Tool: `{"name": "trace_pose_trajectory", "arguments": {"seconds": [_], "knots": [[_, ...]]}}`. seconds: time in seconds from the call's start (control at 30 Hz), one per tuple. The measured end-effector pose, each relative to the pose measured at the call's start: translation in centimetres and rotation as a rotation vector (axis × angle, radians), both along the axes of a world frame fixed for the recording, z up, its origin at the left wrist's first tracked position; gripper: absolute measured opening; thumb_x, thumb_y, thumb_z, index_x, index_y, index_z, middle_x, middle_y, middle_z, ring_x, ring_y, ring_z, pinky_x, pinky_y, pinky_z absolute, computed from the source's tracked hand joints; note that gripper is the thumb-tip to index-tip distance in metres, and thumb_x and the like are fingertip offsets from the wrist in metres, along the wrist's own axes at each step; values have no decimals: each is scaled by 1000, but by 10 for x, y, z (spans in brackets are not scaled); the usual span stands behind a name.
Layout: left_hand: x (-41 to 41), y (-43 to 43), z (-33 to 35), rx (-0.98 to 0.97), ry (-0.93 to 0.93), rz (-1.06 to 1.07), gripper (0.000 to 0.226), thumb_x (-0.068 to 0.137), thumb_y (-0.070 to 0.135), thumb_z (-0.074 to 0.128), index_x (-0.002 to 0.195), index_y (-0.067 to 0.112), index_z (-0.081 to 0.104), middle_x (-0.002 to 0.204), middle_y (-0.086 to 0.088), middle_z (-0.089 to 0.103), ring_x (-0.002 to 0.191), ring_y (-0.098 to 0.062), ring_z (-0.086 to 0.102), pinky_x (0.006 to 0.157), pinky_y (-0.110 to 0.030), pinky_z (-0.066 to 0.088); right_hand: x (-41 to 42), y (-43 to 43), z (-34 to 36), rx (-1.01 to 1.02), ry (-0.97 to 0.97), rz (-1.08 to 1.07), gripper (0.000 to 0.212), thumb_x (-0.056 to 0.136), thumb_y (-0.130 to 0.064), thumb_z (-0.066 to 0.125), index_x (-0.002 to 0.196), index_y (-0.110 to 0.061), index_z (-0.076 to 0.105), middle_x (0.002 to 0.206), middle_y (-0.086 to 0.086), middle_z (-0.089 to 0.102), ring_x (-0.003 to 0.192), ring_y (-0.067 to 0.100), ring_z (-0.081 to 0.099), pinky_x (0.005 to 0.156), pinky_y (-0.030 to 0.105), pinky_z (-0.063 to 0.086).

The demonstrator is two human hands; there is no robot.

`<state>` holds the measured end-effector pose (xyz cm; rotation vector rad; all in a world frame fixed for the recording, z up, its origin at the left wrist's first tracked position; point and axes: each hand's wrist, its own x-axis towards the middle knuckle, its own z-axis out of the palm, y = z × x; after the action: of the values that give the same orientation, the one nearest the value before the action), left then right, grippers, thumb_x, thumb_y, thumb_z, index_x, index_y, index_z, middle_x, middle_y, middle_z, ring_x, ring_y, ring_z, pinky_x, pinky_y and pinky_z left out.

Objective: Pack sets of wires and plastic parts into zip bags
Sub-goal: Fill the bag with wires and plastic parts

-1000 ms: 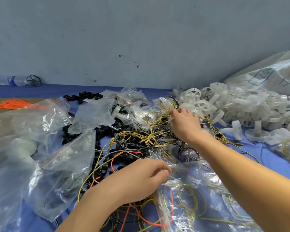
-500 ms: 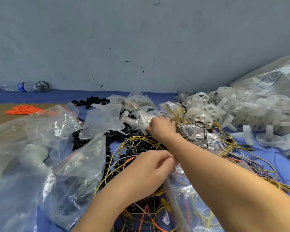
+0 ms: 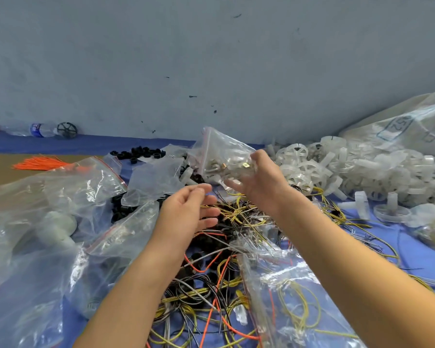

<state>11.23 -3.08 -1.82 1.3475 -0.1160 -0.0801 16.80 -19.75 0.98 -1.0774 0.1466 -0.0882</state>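
My right hand (image 3: 260,183) grips a small clear zip bag (image 3: 221,153) with a red seal strip and small metal parts inside, lifted above the table. Just left of it, my left hand (image 3: 189,214) hovers with fingers relaxed and holds nothing. Below both hands lies a tangle of yellow, black and orange wires (image 3: 226,247). A clear zip bag with yellow wire loops inside (image 3: 286,297) lies flat at the lower right, under my right forearm.
White plastic wheel parts (image 3: 337,169) are heaped at the right, below a large white sack (image 3: 399,126). Black plastic rings (image 3: 136,153) lie further back. Several clear bags (image 3: 48,209) cover the left. An orange wire bundle (image 3: 40,163) and a bottle (image 3: 33,129) sit far left.
My right hand has lifted a small zip bag out of the pile. My left hand let go of the wire bag's edge and rose, fingers spread.
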Motion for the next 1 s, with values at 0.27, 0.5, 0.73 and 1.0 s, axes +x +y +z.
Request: {"name": "trace_pose_trajectory", "arguments": {"seconds": [0.27,0.5,0.73,1.0], "knots": [[-8,-13,-23,64,136,-141,35,93,31,64,124,14,59,107,-8,72,90,-23,73,71,-32,61,-87,-12,-35,205,139,178,18,94,-13,34,88,-7,50,116,16,70,89,34,71,69,47,60],[-13,-24,-32,598,-228,125,10,98,23,53,100,26,63,95,13,65,88,1,61,70,-17,47,-115,-43,-50,428,97,49,15,93,-11,41,79,-9,45,102,19,62,96,39,59,95,55,48],[-24,-34,-30,294,-246,-210,28,94,34,61,121,38,56,112,14,69,103,0,65,88,-30,54,-133,-40,-44,340,104,208,20,90,-14,46,92,-2,62,98,22,69,95,41,66,93,59,51],[-42,-47,-26,273,-320,-90,37,97,48,50,79,22,68,60,10,61,52,-5,54,52,-16,43,-167,-18,-43,173,108,369,15,88,-7,67,102,-8,70,110,15,65,99,32,63,90,51,55]]}}
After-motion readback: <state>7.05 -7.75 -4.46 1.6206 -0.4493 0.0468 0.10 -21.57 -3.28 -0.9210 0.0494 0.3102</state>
